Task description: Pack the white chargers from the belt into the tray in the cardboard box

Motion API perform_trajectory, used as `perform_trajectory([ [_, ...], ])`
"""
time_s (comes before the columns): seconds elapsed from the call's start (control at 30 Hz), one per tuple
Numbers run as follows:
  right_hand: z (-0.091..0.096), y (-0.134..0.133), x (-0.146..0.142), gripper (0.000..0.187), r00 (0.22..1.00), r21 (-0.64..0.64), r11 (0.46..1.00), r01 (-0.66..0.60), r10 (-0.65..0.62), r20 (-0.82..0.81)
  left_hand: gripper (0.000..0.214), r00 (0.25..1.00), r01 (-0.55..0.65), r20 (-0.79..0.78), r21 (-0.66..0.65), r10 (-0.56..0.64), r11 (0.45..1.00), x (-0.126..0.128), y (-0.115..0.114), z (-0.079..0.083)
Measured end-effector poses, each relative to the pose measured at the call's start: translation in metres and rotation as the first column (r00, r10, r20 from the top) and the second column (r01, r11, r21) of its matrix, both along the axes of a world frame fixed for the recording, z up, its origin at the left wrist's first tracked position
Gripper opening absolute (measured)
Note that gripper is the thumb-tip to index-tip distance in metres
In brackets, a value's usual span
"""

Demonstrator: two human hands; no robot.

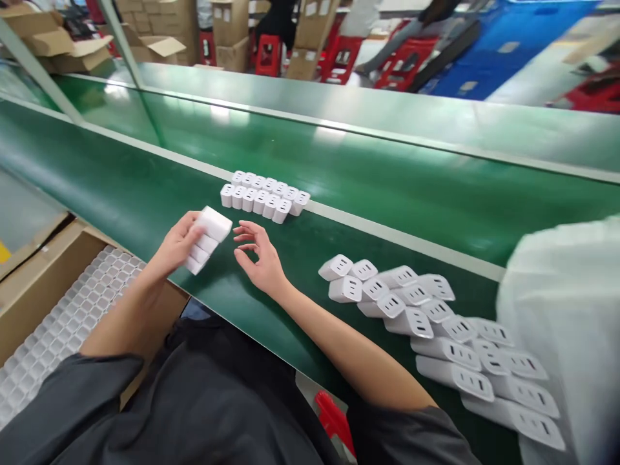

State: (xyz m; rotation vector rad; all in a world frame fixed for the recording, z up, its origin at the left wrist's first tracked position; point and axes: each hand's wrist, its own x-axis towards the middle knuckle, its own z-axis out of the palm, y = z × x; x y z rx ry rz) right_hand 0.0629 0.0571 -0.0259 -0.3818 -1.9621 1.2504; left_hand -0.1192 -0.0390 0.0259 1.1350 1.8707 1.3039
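Observation:
My left hand [178, 245] is closed around a small stack of white charger blocks [207, 240], held over the near edge of the green work surface [256, 310]. To the right of that stack, my right hand [259, 255] has its fingers apart and nothing in it. Just beyond my hands, two rows of white chargers [261, 197] stand upright with their port faces up. A larger group of white chargers [411, 297] lies on the right, ports turned toward me.
A cardboard box [82, 278] at lower left holds many white blocks in rows. A whitish translucent sheet or bag [562, 310] bounds the right side. Across the green conveyor [387, 174] are red stools [268, 55], cartons [231, 26], blue bins [498, 48] and seated people.

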Motion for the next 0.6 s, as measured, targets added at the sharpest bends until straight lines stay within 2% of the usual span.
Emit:
perform_trajectory([
  [0.03,0.01,-0.006,-0.006,0.046,0.999,0.038,0.998,-0.043,0.044,-0.028,0.075,0.978,-0.104,0.185,0.05,0.093,0.993,0.004,-0.01,0.0],
  [0.1,0.03,-0.018,-0.017,0.041,0.985,0.179,0.97,-0.166,0.173,-0.024,0.08,0.864,-0.272,0.46,0.081,0.206,0.959,0.015,-0.03,-0.004],
  [0.2,0.055,-0.037,-0.03,0.051,0.943,0.398,0.857,-0.327,0.32,0.085,0.069,0.616,-0.434,0.746,0.054,0.252,0.899,0.034,-0.061,-0.015],
  [0.27,0.064,-0.049,-0.037,0.056,0.904,0.515,0.744,-0.425,0.375,0.205,0.061,0.506,-0.528,0.822,0.057,0.261,0.847,0.045,-0.085,-0.025],
  [0.3,0.067,-0.056,-0.041,0.055,0.872,0.558,0.671,-0.488,0.404,0.277,0.059,0.47,-0.577,0.842,0.066,0.265,0.814,0.05,-0.097,-0.03],
  [0.4,0.066,-0.077,-0.05,0.053,0.73,0.596,0.429,-0.678,0.481,0.485,0.063,0.384,-0.68,0.881,0.069,0.275,0.73,0.063,-0.136,-0.048],
  [0.43,0.062,-0.085,-0.053,0.055,0.693,0.593,0.369,-0.716,0.482,0.537,0.066,0.343,-0.705,0.895,0.044,0.286,0.708,0.066,-0.148,-0.055],
  [0.5,0.053,-0.099,-0.06,0.06,0.661,0.596,0.301,-0.745,0.455,0.597,0.067,0.242,-0.751,0.918,-0.028,0.315,0.66,0.07,-0.168,-0.068],
  [0.57,0.041,-0.113,-0.068,0.065,0.63,0.578,0.27,-0.77,0.465,0.622,0.065,0.161,-0.789,0.924,-0.091,0.347,0.607,0.071,-0.184,-0.08],
  [0.6,0.036,-0.119,-0.072,0.066,0.595,0.545,0.26,-0.797,0.498,0.631,0.062,0.149,-0.805,0.92,-0.1,0.363,0.585,0.07,-0.191,-0.085],
])
